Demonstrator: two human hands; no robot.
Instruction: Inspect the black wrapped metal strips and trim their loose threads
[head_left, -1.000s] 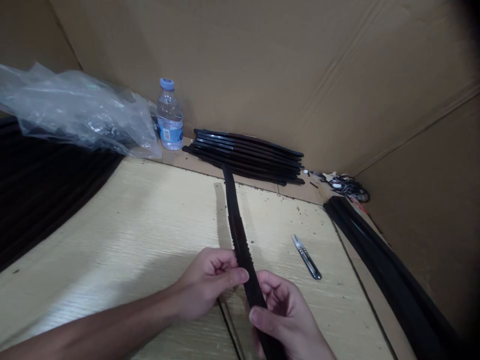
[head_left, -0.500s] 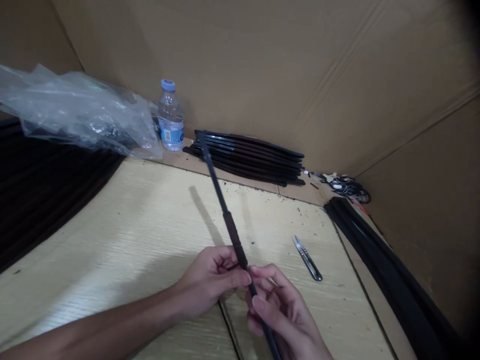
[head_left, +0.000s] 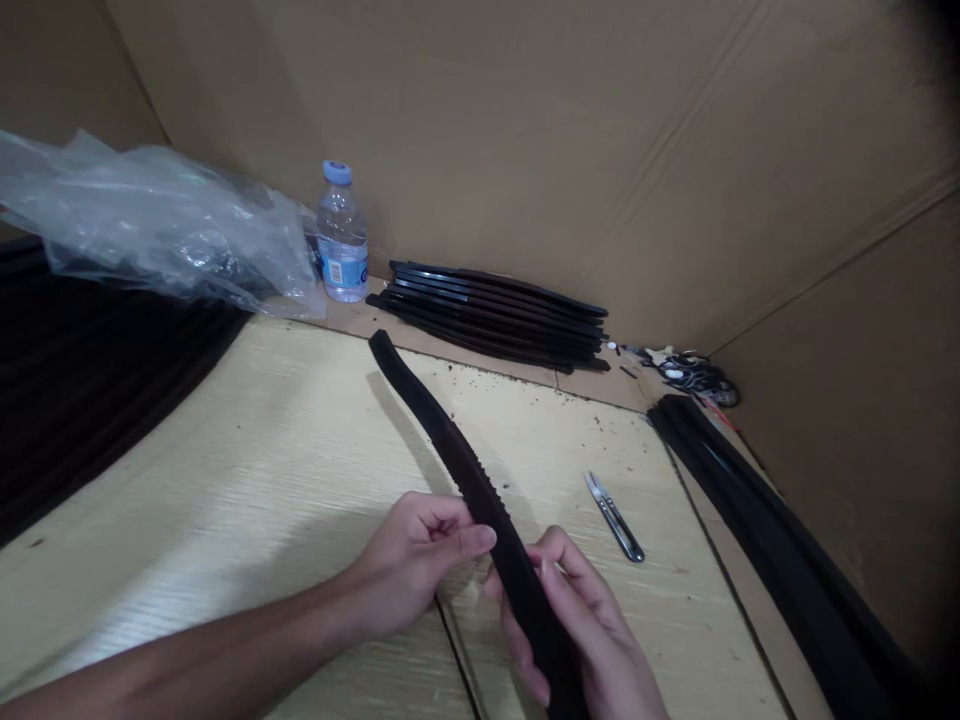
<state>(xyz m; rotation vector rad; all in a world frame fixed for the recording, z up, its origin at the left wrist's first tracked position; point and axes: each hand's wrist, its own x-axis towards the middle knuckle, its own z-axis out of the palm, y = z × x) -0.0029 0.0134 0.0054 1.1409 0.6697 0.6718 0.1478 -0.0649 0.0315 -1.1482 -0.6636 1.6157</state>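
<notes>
A long black strip [head_left: 480, 490], perhaps rubber or plastic, slants up and left between my hands, its broad face toward me. Its middle stretch has small ridges along the edges, and its lower end runs out of view. My left hand [head_left: 424, 560] pinches it just below the ridged stretch, thumb on top. Lower down, my right hand [head_left: 577, 620] grips its right edge between thumb and fingers. To the right of my hands, thread snips [head_left: 615, 518] lie on the pale wooden table [head_left: 225, 450].
Behind the table lies a bundle of black strips [head_left: 495, 315] beside a water bottle [head_left: 343, 235]. Clear plastic bags [head_left: 165, 220] rest over dark strips [head_left: 90, 370] at left. More long black strips [head_left: 757, 520] lie at right, below a tangle of cords [head_left: 690, 375]. Cardboard walls [head_left: 525, 130] enclose the table.
The strip has turned from its narrow edge to its broad face, and its far tip has dropped lower and to the left. Both hands keep hold, with the right fingers shifted slightly.
</notes>
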